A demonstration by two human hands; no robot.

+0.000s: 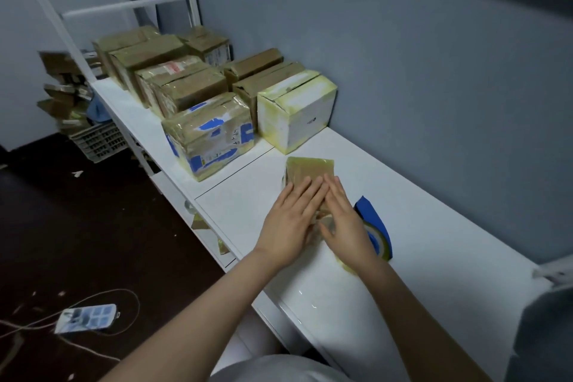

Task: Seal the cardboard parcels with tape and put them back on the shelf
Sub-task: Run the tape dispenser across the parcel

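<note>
My left hand [291,220] and right hand [344,223] flat on the small brown parcel [310,169], fingers straight and together, parcel midway between the white shelf's [434,242] front and back edges, tape roll [376,226] just beside my right hand, taped boxes [210,133] at the far end

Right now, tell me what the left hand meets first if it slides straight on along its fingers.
The left hand lies flat on the small tape-wrapped brown cardboard parcel; beyond that, bare white shelf, then probably the white yellow-taped box, depth unclear.
</note>
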